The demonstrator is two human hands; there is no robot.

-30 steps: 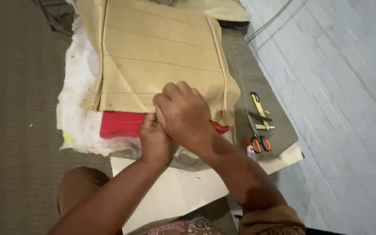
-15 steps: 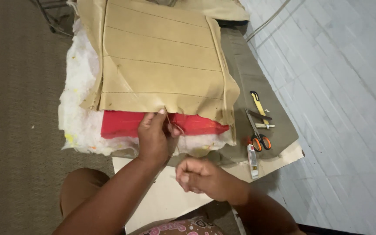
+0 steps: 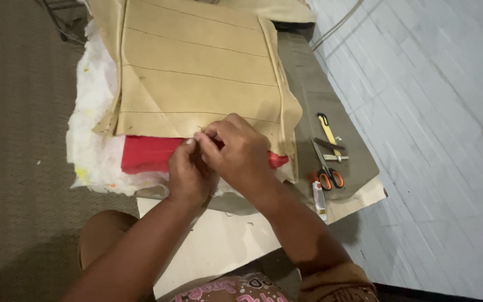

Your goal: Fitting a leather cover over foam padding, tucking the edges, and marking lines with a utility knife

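From up here I see a brown carpeted floor (image 3: 23, 140) filling the left side and pale tiles (image 3: 437, 128) the right, both open and bare beside the work. Between them lies a grey-green sheet (image 3: 331, 112) with white cardboard (image 3: 225, 246) under its near edge. On it sits a tan stitched cover (image 3: 197, 72), the biggest piece, its near edge running level just above my hands; white padding (image 3: 93, 134) spills out past its left edge onto the carpet side. A red cloth (image 3: 149, 154) shows from under the tan cover's near edge. My right hand (image 3: 238, 151) and left hand (image 3: 188, 170) meet at that edge, touching each other, fingers closed in a pinch on the hem of the tan cover; I cannot tell whether a needle sits between them. To the right, well apart from my hands, lie orange-handled scissors (image 3: 325, 168), a yellow-handled tool (image 3: 327, 127) and a small white tube (image 3: 320, 198) near the sheet's right edge.
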